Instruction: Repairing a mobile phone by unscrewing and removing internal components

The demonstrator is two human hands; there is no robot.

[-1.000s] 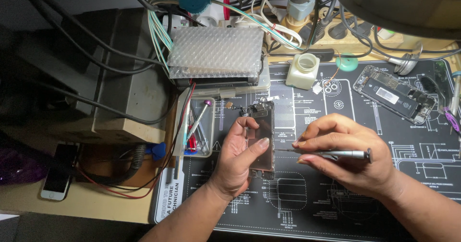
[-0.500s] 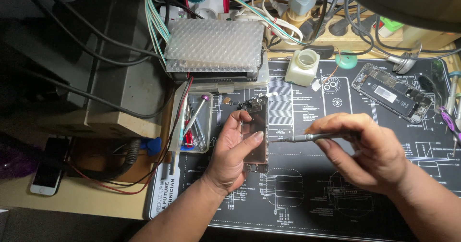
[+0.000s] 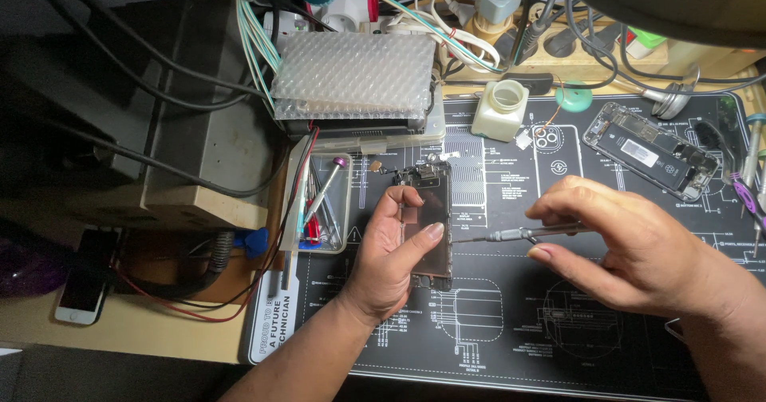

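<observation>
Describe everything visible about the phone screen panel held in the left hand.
The screen panel is a slim dark rectangle lying lengthwise away from the person, its metal-backed inner side up, with small parts and flex cables at the far end. It sits over the black printed work mat. The left hand grips its edges; the thin screwdriver in the right hand points at its right edge.

Left hand (image 3: 391, 262) steadies phone screen (image 3: 429, 226); right hand (image 3: 630, 246) aims screwdriver (image 3: 531, 233) (tip at its edge).
</observation>
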